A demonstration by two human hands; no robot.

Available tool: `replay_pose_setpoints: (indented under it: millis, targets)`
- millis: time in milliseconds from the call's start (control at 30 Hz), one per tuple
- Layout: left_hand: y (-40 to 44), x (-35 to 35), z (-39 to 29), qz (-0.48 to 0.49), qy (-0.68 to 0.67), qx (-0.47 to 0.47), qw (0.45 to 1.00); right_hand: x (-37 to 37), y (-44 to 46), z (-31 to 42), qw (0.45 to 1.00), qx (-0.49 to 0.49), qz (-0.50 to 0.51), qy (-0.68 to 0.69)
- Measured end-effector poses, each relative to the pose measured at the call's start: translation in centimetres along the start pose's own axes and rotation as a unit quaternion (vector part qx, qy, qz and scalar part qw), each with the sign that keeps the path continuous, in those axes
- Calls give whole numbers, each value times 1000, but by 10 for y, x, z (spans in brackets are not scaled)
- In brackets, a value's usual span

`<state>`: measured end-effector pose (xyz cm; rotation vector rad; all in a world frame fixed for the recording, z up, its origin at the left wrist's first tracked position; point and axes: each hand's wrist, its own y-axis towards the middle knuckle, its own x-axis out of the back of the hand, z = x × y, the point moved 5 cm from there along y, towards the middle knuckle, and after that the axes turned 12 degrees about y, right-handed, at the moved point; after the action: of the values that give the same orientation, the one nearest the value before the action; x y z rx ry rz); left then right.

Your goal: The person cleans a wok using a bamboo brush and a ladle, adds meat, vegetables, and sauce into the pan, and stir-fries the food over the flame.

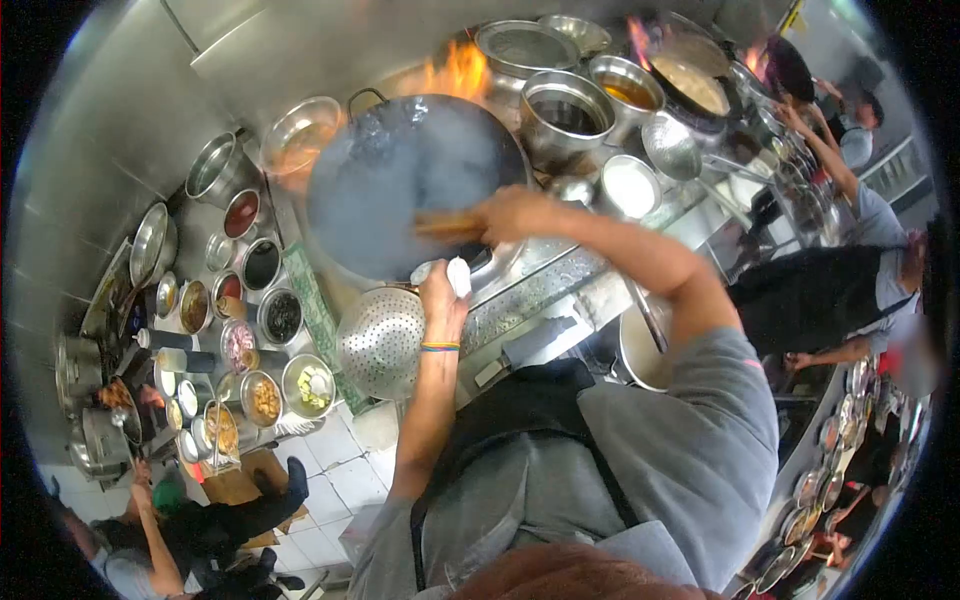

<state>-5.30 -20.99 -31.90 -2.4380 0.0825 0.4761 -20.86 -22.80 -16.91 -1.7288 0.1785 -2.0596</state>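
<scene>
A large dark wok [400, 180] sits on the stove in front of me, with steam or smoke over its inside. My left hand [440, 288] is closed around a folded white cloth [458, 277] at the wok's near rim; the cloth and fingers hide what lies beneath. In my right hand [512, 216] is a brown bamboo brush [447, 225], blurred by motion, reaching over the wok's near right side. A perforated metal strainer [383, 343] lies just left of my left forearm, close under the wok's rim.
Flames [458, 72] rise behind the wok. Metal pots [566, 118] of dark and amber liquid stand to the right, beside a white-filled bowl [630, 187]. Several ingredient bowls [262, 398] crowd the left. A cleaver [538, 342] lies by the counter edge. Other people work on both sides.
</scene>
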Motion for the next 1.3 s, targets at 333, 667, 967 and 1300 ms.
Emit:
replay_pose_setpoints:
  millis: [333,667,967,1300]
  targets:
    - [5,0,-25,169,-75,71,980,-13,-158,-113,879,-325,-277,211]
    - [44,47,-91,203,193,-138,950,-200,-211,-58,693,-368,-511,350]
    - [25,42,-101,80,91,27,992,-444,-675,-80,351,-718,-562,212]
    - [-53,4,-47,162,213,-40,963,-556,-928,-37,156,-729,-634,205]
